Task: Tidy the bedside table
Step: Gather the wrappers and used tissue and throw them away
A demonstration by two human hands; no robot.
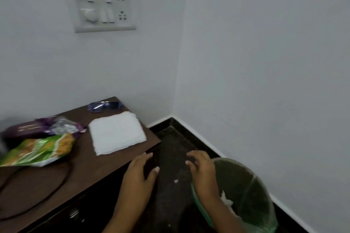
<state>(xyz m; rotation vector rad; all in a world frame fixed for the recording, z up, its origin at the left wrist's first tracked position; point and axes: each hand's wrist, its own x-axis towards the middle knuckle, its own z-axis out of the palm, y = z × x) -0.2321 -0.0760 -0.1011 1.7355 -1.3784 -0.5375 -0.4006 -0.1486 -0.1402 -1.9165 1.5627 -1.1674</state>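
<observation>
- My left hand (141,171) hovers at the desk's (47,191) near corner, fingers spread and holding nothing; I judge it is placed to reach for the next piece of litter.
- My right hand (202,169) is just as empty, palm down and fingers loose, above the near rim of the bin (246,195) (white crumpled scraps already lie inside, so I take it as the place for rubbish).
- The bin stands on the floor (174,157) just beside the desk, near enough that a wrapper can go across in one short move.
- On the desk, a green packet (37,150) lies near the left edge, touching a purple wrapper (58,126) behind it; both look like waste still to be cleared.
- A dark box (22,130) sits under or against the purple wrapper; I cannot tell which.
- A folded white cloth (116,134) lies flat toward the right end, apart from the packets, and it looks neat enough to stay.
- Sunglasses (106,106) rest at the far corner by the wall (265,62).
- A black cable (56,191) loops across the near side.
- The desk is dark brown wood, set into a corner of pale walls, with a switchboard (104,4) above it and a dark speckled floor edged in black.
</observation>
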